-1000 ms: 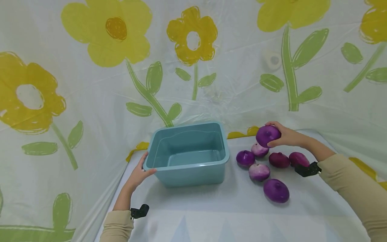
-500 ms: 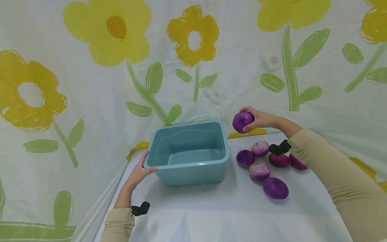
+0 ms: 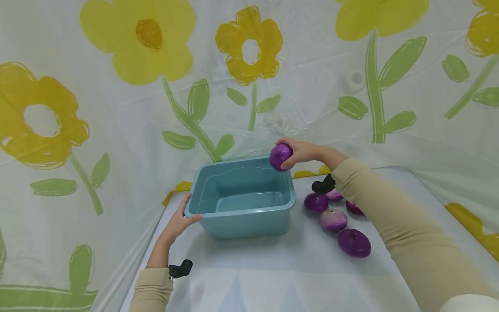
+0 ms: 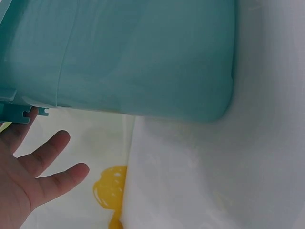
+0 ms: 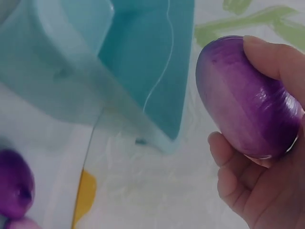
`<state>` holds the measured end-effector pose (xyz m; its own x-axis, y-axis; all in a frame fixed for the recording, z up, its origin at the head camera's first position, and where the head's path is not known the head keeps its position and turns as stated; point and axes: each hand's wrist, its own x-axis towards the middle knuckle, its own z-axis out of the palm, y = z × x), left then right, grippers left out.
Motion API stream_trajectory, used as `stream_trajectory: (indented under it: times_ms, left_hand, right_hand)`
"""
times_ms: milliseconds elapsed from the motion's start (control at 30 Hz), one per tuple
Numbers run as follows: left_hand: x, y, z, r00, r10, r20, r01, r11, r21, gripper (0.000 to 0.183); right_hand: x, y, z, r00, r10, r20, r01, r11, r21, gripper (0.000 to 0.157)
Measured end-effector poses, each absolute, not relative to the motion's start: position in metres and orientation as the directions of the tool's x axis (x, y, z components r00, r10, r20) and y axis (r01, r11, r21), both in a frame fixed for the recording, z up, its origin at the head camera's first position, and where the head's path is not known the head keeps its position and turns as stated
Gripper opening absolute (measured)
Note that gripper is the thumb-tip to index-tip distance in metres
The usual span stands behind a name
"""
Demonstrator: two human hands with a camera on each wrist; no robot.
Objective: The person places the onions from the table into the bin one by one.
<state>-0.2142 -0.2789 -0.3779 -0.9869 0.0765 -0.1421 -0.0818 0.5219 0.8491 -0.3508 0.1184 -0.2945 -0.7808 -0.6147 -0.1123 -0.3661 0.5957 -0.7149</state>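
Note:
In the head view a teal plastic bin [image 3: 247,225] stands on the table, with its inside bare. My left hand [image 3: 178,224] touches its front left corner, thumb across the front rim. Spread, extended fingers [image 4: 50,186] show in the left wrist view, one fingertip under the rim. My right hand [image 3: 305,152] grips a glossy purple onion [image 3: 279,157] between thumb and fingers, raised by the bin's back right corner. In the head view the onion overlaps that corner. The right wrist view shows the held onion [image 5: 243,100] close to the bin's rim.
Right of the bin lie several onions: a dark purple one [image 3: 315,203], a pale pinkish one [image 3: 333,220] and a larger purple one [image 3: 354,243]. My right sleeve [image 3: 393,229] hides some of the group. A flower-printed sheet [image 3: 128,117] hangs behind the white table [image 3: 249,277].
My right hand has carried the purple onion left, from above the onion group to the bin's back right corner. The left hand and the bin have stayed in place.

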Motion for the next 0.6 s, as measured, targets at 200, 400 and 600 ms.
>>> stream_trajectory:
  times_ms: [200,400,600]
  left_hand:
    - [-0.224,-0.29,-0.398,-0.99,0.062,-0.124,-0.071,0.54,0.839,0.092]
    - [-0.227,-0.297,-0.41,-0.994,0.039,-0.105,-0.066,0.559,0.827,0.094]
    - [-0.22,-0.293,-0.409,-0.993,0.051,-0.104,-0.058,0.557,0.828,0.094]
  right_hand:
    - [-0.352,0.09,-0.296,-0.749,-0.654,-0.107,-0.413,0.587,-0.697,0.074]
    - [-0.346,0.068,-0.296,-0.709,-0.691,-0.14,-0.427,0.579,-0.695,0.074]
    - [-0.338,0.062,-0.296,-0.709,-0.689,-0.148,-0.43,0.589,-0.685,0.078]
